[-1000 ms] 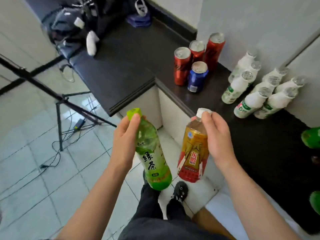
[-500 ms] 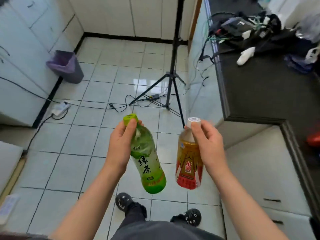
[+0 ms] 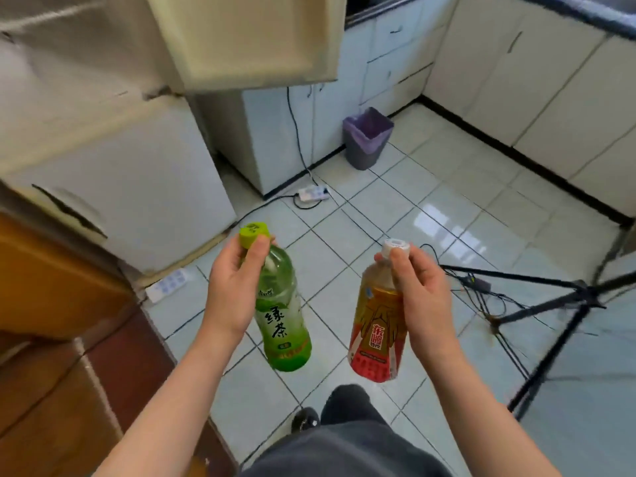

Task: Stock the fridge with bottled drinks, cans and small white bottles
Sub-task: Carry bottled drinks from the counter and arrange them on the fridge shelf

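Observation:
My left hand (image 3: 234,287) grips a green tea bottle (image 3: 282,311) by its neck, just under the green cap; the bottle hangs tilted above the tiled floor. In my right hand (image 3: 421,297) is a yellow and red drink bottle (image 3: 375,335) with a white cap, held near its top, also tilted. The white fridge (image 3: 130,187) stands at the left, its lower door closed. Its upper door (image 3: 254,39) is swung open above the bottles. The fridge's inside is blurred and out of view.
A grey bin with a purple liner (image 3: 366,137) stands by the far cabinets. Power strips (image 3: 313,193) and cables lie on the floor. A black tripod (image 3: 550,325) spreads its legs at the right. A wooden door (image 3: 51,287) is at the left.
I have turned left from the dark counter with cans and white bottles towards the fridge. Both hands still hold the same two bottles.

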Available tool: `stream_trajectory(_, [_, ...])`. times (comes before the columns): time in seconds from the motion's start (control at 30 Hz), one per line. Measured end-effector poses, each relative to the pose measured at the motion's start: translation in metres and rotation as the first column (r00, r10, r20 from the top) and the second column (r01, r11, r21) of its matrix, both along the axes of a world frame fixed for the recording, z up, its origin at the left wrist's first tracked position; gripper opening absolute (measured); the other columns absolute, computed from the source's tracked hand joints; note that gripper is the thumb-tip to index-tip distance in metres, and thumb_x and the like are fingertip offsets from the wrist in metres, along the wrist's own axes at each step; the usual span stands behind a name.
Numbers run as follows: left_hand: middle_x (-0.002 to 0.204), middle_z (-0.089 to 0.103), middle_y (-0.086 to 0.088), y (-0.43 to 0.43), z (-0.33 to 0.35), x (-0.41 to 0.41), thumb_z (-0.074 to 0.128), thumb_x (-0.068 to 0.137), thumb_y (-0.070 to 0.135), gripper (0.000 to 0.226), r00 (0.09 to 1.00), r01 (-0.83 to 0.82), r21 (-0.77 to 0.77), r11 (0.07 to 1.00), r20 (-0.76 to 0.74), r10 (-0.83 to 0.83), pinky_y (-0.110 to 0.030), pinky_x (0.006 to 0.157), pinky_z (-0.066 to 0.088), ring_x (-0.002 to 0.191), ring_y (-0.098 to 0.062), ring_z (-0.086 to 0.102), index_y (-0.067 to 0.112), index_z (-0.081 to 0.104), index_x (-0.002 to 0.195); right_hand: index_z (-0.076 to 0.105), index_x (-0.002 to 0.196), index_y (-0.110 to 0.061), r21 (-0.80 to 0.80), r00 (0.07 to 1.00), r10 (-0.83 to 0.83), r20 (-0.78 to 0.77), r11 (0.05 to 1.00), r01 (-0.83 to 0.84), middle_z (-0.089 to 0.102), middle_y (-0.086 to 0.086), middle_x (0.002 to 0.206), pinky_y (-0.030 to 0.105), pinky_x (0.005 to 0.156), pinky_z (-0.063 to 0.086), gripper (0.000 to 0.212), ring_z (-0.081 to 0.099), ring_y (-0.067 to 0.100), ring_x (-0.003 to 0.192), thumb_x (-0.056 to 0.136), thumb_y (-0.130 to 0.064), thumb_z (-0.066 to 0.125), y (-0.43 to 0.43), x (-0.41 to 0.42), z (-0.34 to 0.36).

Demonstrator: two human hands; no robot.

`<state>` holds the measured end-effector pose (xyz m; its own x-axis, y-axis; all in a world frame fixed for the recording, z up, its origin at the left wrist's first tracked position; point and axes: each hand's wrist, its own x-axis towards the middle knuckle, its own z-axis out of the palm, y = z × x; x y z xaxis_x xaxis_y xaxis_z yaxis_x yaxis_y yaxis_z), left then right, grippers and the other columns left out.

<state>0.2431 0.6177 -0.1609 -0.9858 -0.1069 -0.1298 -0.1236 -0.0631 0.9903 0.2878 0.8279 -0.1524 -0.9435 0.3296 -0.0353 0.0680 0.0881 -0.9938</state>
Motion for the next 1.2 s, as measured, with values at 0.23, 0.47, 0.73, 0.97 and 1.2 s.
stream_trajectory(0.23, [0.085, 0.069, 0.011, -0.1, -0.017, -0.062, 0.056, 0.081, 0.046, 0.021, 0.956, -0.291, -0.016, 0.956, -0.023, 0.291, -0.031, 0.077, 0.049, 0.081, -0.009, 0.062, 0.031, 0.069, 0.086, 0.069, 0.088, -0.032, 0.031, 0.969, 0.248, -0.01, 0.968, -0.248, 0.071, -0.004, 0.089, 0.041, 0.077, 0.055, 0.023, 0.067, 0.018, 0.088, 0.087, -0.048, 0.052, -0.089, -0.133, -0.009])
stream_trajectory(0.47, [0.08, 0.068, 0.01, -0.179, 0.002, -0.181, 0.058, 0.076, 0.055, 0.025, 0.917, -0.398, -0.111, 0.911, -0.047, 0.396, -0.029, 0.071, 0.05, 0.075, -0.008, 0.063, 0.033, 0.069, 0.08, 0.067, 0.087, -0.023, -0.005, 0.865, 0.49, -0.109, 0.87, -0.494, 0.064, -0.008, 0.078, 0.013, 0.06, 0.046, 0.023, 0.059, 0.003, 0.071, 0.09, -0.042, 0.055, -0.174, -0.286, -0.002])
stream_trajectory(0.73, [0.078, 0.066, 0.008, -0.256, 0.046, -0.278, 0.056, 0.075, 0.054, 0.031, 0.786, -0.613, -0.083, 0.786, -0.172, 0.594, -0.021, 0.064, 0.051, 0.073, -0.008, 0.062, 0.025, 0.065, 0.083, 0.067, 0.091, -0.031, 0.001, 0.734, 0.664, -0.141, 0.742, -0.671, 0.069, -0.003, 0.09, 0.023, 0.071, 0.053, 0.023, 0.065, 0.014, 0.086, 0.087, -0.049, 0.054, -0.284, -0.43, 0.026])
stream_trajectory(0.97, [0.081, 0.069, 0.01, -0.339, 0.066, -0.335, 0.056, 0.081, 0.05, 0.022, 0.746, -0.648, -0.069, 0.758, -0.256, 0.614, -0.02, 0.068, 0.052, 0.077, -0.007, 0.065, 0.033, 0.069, 0.083, 0.065, 0.086, -0.016, -0.041, 0.701, 0.655, -0.282, 0.721, -0.691, 0.063, -0.002, 0.079, 0.028, 0.072, 0.047, 0.02, 0.058, 0.009, 0.076, 0.091, -0.032, 0.055, -0.381, -0.505, 0.055])
stream_trajectory(1.2, [0.081, 0.067, 0.01, -0.439, 0.111, -0.422, 0.054, 0.079, 0.053, 0.024, 0.75, -0.594, -0.072, 0.801, -0.41, 0.519, -0.027, 0.071, 0.052, 0.078, -0.008, 0.063, 0.035, 0.069, 0.08, 0.065, 0.092, -0.013, -0.018, 0.719, 0.518, -0.464, 0.805, -0.592, 0.061, -0.008, 0.081, 0.021, 0.07, 0.047, 0.019, 0.056, 0.006, 0.077, 0.093, -0.028, 0.052, -0.477, -0.572, 0.103])
